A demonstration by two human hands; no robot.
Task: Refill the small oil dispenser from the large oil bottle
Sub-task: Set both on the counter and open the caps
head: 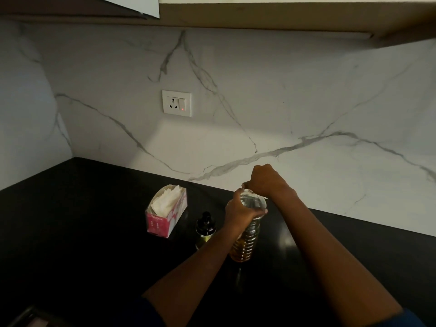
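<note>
The large oil bottle [247, 237] stands upright on the black counter [94, 232]. It is clear ribbed plastic with amber oil in its lower part. My left hand [238, 213] grips its shoulder. My right hand [266, 181] is curled over the bottle's top and hides the cap. The small oil dispenser [204, 228] stands just left of the bottle, with a black top and a little yellowish oil at the bottom. Neither hand touches it.
A pink tissue box [166, 212] lies left of the dispenser. A marble backsplash with a wall socket [176, 103] rises behind the counter. A dark object [28, 317] sits at the bottom left corner.
</note>
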